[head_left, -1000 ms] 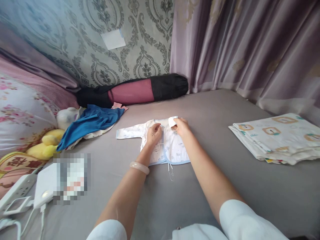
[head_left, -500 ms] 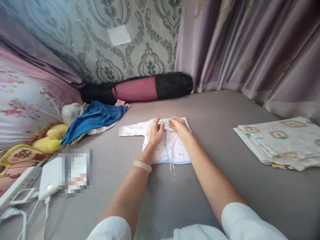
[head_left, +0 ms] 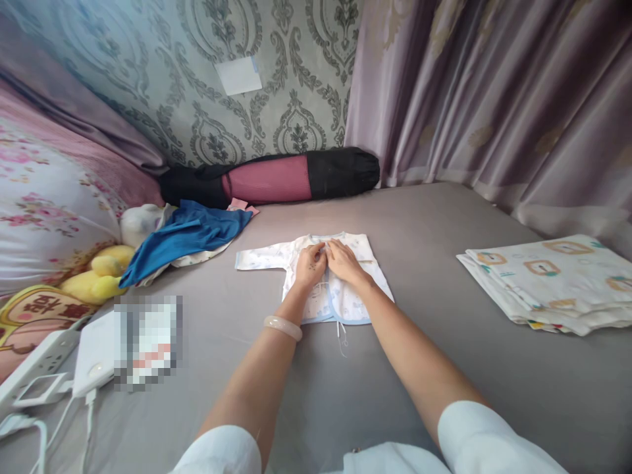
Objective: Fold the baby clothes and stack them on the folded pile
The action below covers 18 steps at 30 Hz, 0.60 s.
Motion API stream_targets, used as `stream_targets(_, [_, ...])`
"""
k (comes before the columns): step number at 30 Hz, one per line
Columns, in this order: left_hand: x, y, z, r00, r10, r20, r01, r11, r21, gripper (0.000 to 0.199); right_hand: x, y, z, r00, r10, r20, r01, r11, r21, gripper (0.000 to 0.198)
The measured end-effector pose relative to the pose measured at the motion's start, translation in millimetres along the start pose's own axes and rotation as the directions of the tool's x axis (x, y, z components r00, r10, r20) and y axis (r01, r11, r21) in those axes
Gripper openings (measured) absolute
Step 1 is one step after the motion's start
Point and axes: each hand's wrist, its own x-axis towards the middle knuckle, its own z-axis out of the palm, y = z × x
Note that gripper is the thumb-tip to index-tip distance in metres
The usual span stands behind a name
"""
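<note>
Head view: a small shirt (head_left: pixel 348 299) of thin white cloth, faintly printed and edged in pale blue binding, is spread flat on a smooth grey sheet (head_left: pixel 419 230). One sleeve is laid out straight; thin white ties trail from the lower hem. The left hand (head_left: pixel 311 264), slightly curled, and the right hand (head_left: pixel 345 262), with fingers extended, are rested on the shirt's upper front, tips brought together. Whether cloth is pinched cannot be told, the fingertips being hidden. Parts of the shirt front are covered by hands and forearms. Beyond the shirt, a long roll (head_left: pixel 266 181) with black ends and plum middle is set. Left of the shirt: crumpled blue cloth (head_left: pixel 190 230), a soft yellow plush toy (head_left: pixel 96 280), a hard white power strip (head_left: pixel 49 361). Right of the shirt: layered printed cloth (head_left: pixel 553 276), neatly folded.
</note>
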Motion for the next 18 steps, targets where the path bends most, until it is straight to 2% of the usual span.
stream_targets(5, [0,-4,2,0.999,0.034,0.001,-0.034,0.998,0.053,0.039,-6,3,2,0.995,0.09,0.048,-0.078,0.974,-0.211,0.057])
stream_targets(11, [0,-9,5,0.999,0.037,-0.023,-0.035,0.997,0.072,0.034,-7,11,-4,0.978,0.208,0.017,-0.182,0.888,-0.422,0.065])
stream_targets(18, [0,-2,4,1.0,0.01,-0.015,-0.008,0.996,0.092,0.03,-4,40,-24,0.974,0.228,-0.008,-0.199,0.832,-0.518,0.066])
